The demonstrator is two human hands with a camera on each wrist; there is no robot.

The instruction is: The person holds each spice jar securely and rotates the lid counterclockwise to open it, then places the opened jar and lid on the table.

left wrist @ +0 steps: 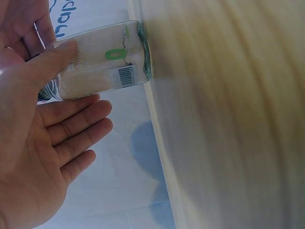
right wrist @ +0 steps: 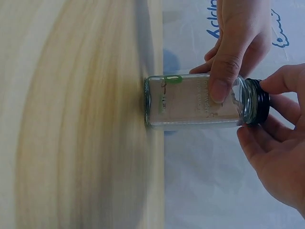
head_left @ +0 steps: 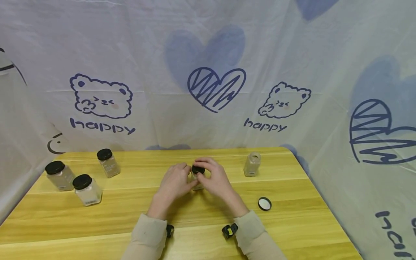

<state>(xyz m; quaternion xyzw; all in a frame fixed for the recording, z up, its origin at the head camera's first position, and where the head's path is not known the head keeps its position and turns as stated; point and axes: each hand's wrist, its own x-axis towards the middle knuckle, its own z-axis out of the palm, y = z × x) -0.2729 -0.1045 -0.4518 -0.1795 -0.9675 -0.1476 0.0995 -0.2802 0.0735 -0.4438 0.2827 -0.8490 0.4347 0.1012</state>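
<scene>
A square glass jar (right wrist: 186,105) filled with pale brown powder stands upright on the table in front of me. My left hand (head_left: 174,183) holds its body, with the thumb (right wrist: 221,86) across the printed side. In the left wrist view a barcode label (left wrist: 125,77) shows low on the glass. Around the jar's black screw lid (right wrist: 259,101), at the top, my right hand (head_left: 215,180) curls its thumb and fingers. The lid sits on the jar's neck. To the right are a lidless jar (head_left: 252,165) and a loose black lid (head_left: 264,204), white inside facing up.
Three black-lidded jars stand at the left: one at the back (head_left: 108,164), one by the left edge (head_left: 61,177) and a paler one (head_left: 87,191) nearer me. The wooden table (head_left: 201,238) ends against a printed white cloth (head_left: 156,108) behind.
</scene>
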